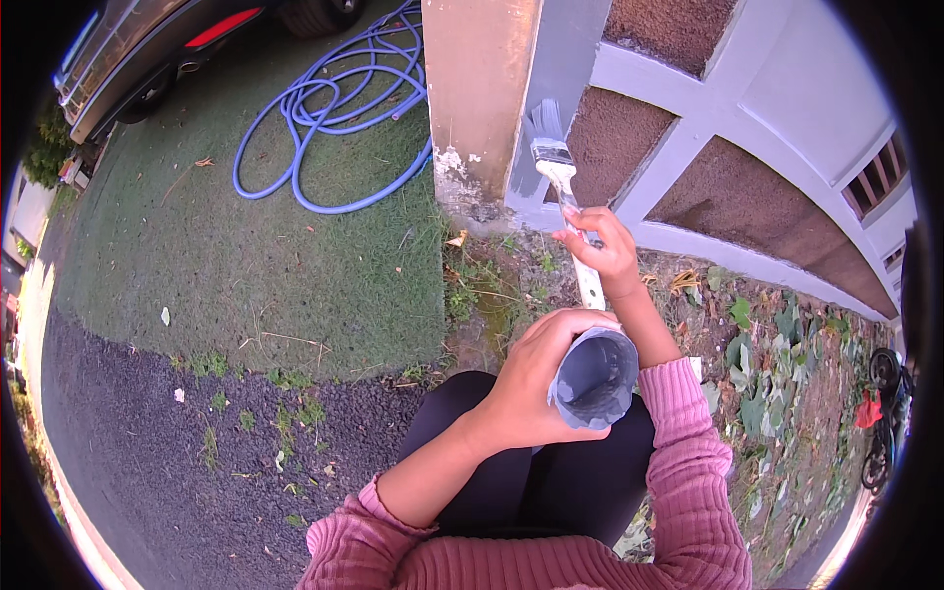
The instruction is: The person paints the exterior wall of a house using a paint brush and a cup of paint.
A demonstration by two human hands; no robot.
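My left hand [536, 379] is wrapped around a small cup of grey paint [595, 379], held over my knees. My right hand [602, 248] grips the white handle of a flat paintbrush [556, 162]. The brush's bristles, loaded with grey paint, press against the corner of a concrete pillar [482, 88], where fresh grey paint meets the bare tan face. Grey painted bands [688, 128] frame rough brown panels of the wall to the right of the brush.
A coiled blue hose [334, 108] lies on the grass to the left of the pillar. A dark car's rear [147, 49] stands at the upper left. Dark gravel [147, 442] lies left of me, with weeds and leaves [777, 364] along the wall's base.
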